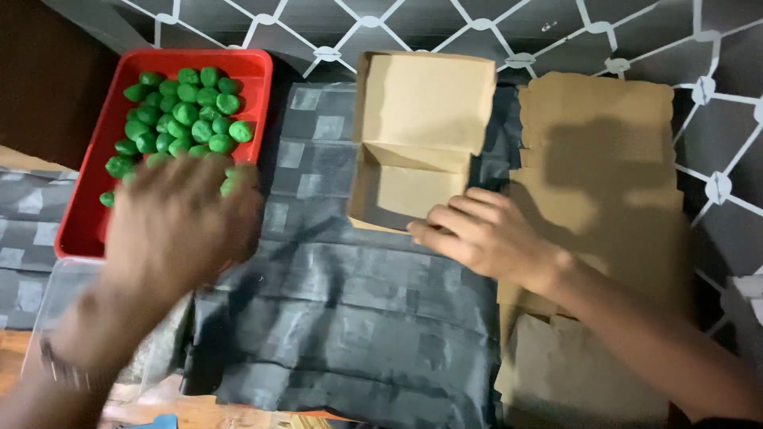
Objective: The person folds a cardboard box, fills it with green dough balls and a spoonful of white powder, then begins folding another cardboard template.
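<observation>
Left hand over the green balls, right hand steadying an open paper box.

The red tray (95, 199) holds a heap of green balls (187, 115); the left hand (179, 226) hovers blurred at its near end, fingers spread, grasp cannot be told. Risk: a hasty sweep could knock balls over the low rim onto the dark cloth (342, 318). The paper box (417, 139) sits mid-bench, pinned only at one corner by the right hand (485, 234), fingers half-curled, and could slide or fold shut.

Blurred left hand (179, 218) over green balls (179, 111) at ten o'clock; right hand (485, 234) touches the open cardboard box (421, 135) at twelve.
</observation>
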